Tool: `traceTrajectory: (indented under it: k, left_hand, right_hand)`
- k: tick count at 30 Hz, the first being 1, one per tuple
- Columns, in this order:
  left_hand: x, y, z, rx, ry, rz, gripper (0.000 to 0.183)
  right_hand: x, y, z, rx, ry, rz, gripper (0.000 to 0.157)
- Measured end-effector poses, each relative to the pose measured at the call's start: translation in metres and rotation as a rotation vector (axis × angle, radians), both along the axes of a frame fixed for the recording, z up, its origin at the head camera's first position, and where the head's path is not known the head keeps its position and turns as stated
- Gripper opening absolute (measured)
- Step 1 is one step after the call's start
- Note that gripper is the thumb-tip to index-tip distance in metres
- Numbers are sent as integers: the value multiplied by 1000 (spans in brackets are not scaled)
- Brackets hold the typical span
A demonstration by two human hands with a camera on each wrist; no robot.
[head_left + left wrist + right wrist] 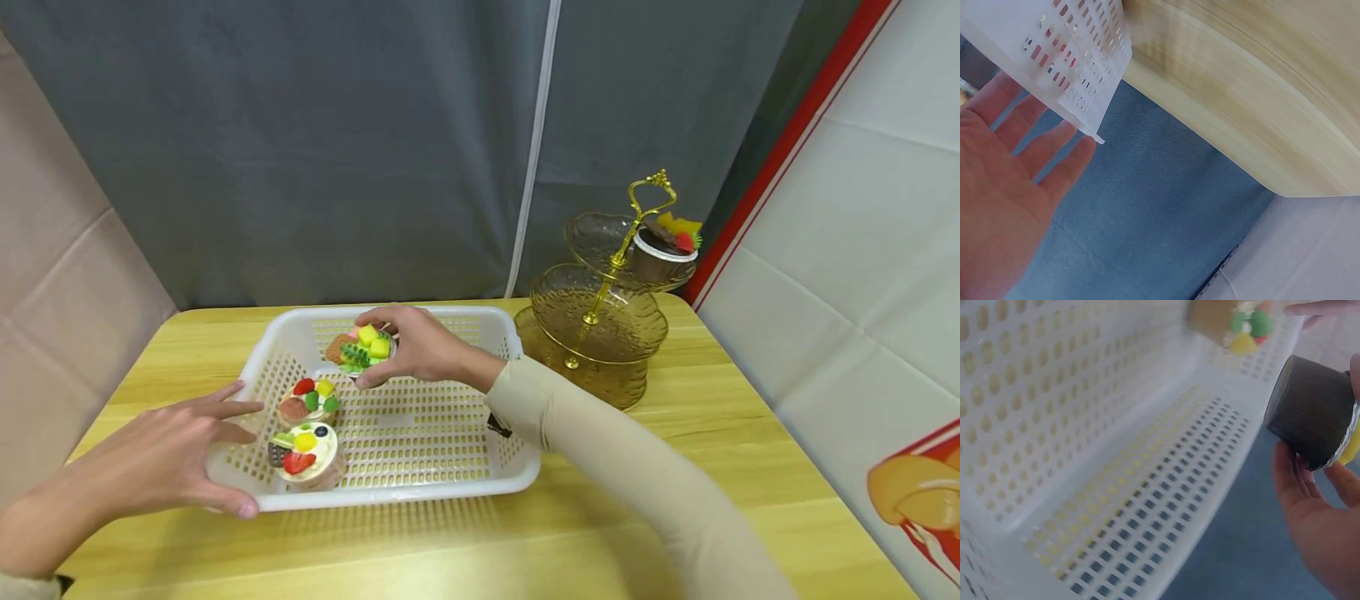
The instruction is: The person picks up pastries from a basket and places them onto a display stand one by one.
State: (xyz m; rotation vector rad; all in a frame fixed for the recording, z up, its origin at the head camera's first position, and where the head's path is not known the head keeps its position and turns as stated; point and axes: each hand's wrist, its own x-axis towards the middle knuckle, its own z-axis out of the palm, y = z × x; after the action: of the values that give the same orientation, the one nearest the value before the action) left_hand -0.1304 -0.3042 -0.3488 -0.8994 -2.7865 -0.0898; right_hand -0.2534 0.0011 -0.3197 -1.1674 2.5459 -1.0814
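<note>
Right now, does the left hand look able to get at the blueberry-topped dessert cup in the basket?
Probably yes: the left hand holds nothing and is close to the blueberry-topped dessert cup. The white basket has a wall between them, but nothing covers the cup from above.

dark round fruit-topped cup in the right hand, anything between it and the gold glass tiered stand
The white perforated plastic basket's right end wall stands between them; whether the cup clears it is unclear.

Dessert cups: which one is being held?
The cup with yellow cubes and green leaves, gripped by the right hand; two others sit in the white basket, the fourth on the golden stand's top tier.
</note>
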Motion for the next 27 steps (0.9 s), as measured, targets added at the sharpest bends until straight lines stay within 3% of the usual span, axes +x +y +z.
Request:
traceTrajectory:
  k: [11, 27]
  left_hand:
    - [-1, 1, 2, -10, 8, 3, 80]
    - [-1, 3, 1, 3, 1, -2, 79]
  right_hand:
    - [19, 28, 51, -48, 83, -56, 75]
    - [29, 93, 65, -196, 171, -120, 70]
